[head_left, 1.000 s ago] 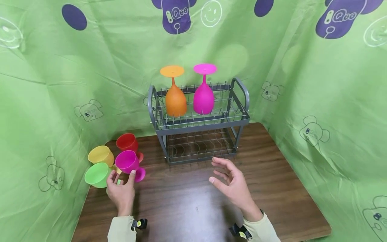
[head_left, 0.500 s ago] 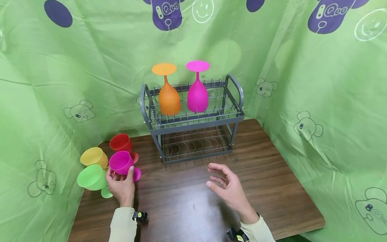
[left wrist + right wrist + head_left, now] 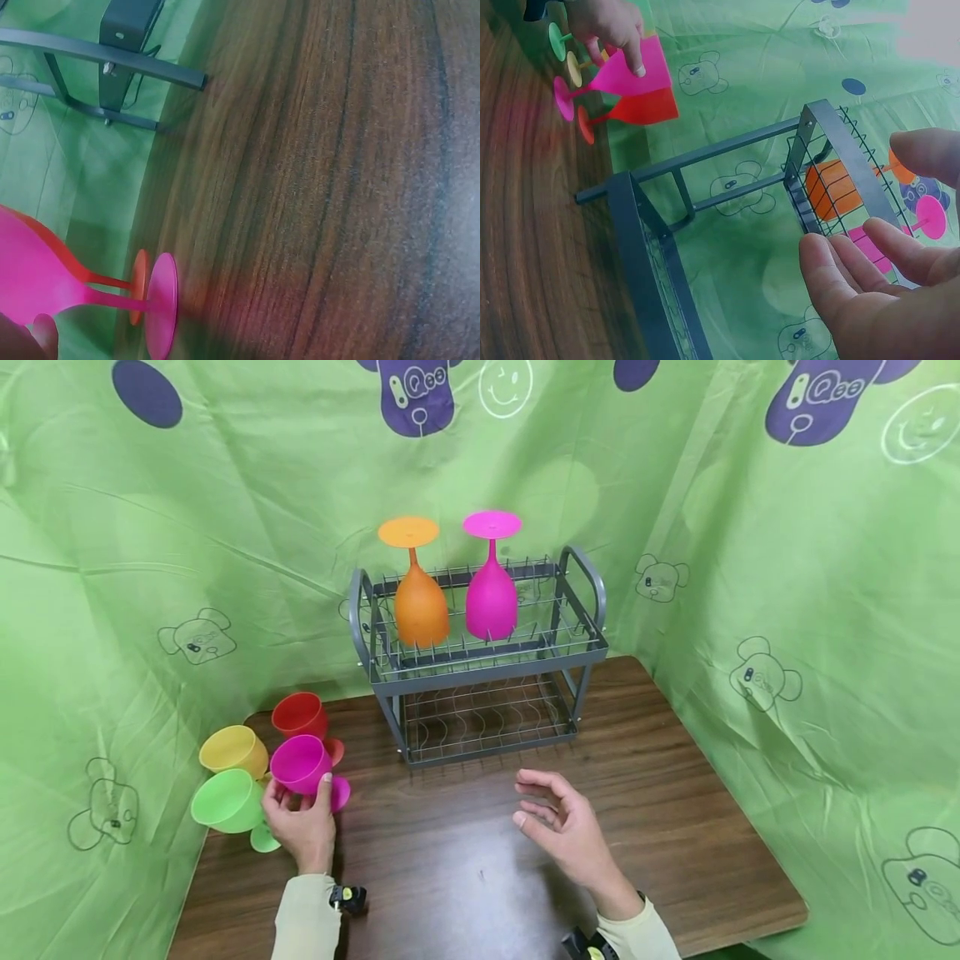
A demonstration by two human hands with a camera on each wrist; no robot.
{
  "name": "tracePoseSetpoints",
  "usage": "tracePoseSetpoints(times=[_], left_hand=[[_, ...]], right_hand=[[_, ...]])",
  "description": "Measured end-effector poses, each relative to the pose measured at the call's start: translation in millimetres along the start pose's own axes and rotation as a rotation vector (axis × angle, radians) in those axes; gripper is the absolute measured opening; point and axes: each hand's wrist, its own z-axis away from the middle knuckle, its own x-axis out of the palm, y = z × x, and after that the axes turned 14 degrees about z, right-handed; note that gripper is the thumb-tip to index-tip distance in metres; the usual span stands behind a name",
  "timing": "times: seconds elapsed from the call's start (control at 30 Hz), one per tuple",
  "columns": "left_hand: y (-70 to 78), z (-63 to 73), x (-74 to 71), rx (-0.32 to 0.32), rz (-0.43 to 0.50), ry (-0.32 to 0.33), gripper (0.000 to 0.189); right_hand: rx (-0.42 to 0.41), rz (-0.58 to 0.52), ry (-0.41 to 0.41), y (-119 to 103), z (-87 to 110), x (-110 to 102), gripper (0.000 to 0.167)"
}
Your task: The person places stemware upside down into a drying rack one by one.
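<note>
My left hand (image 3: pixel 303 827) holds the bowl of an upright pink goblet (image 3: pixel 298 764) at the table's left side, thumb on its right and fingers on its near left. In the left wrist view, a thumb tip (image 3: pixel 45 334) shows against the pink goblet (image 3: pixel 34 270). Around it stand a red goblet (image 3: pixel 300 716), a yellow goblet (image 3: pixel 232 749) and a light green goblet (image 3: pixel 225 802). Over the table, in front of the dish rack, hovers my right hand (image 3: pixel 566 835), its fingers loosely bent and nothing in them.
A grey two-tier dish rack (image 3: pixel 495 669) stands at the back of the wooden table (image 3: pixel 660 810). Upside down on its upper tier are an orange goblet (image 3: pixel 422 610) and another pink goblet (image 3: pixel 491 602). Green cloth (image 3: pixel 262 527) surrounds the table.
My left hand has come up to the near pink goblet and taken hold of its bowl. The right hand has barely moved. The head view has shifted slightly.
</note>
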Motion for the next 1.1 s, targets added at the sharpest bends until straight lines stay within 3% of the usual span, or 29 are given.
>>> tracePoseSetpoints(times=[0.27, 0.47, 0.67, 0.87, 1.1], left_hand=[[3.4, 7.5, -7.3, 0.035, -0.051, -0.042, 0.085], [14.8, 17.9, -11.9, 0.140, -0.113, -0.094, 0.081], [41.1, 26.1, -14.8, 0.269, -0.189, -0.147, 0.081], [70.4, 32.7, -19.0, 0.420, -0.253, -0.277, 0.084], [105.2, 52.0, -13.6, 0.575, -0.284, -0.466, 0.087]], right_hand=[[0.017, 0.019, -0.007, -1.5, -1.4, -5.0, 0.048], [0.020, 0.034, -0.014, -3.8, -4.0, -9.2, 0.048], [0.018, 0.062, -0.018, -6.7, -8.1, -14.4, 0.047], [0.034, 0.068, -0.023, -9.5, -10.2, -15.5, 0.045], [0.032, 0.075, -0.047, -15.1, -12.9, -9.3, 0.045]])
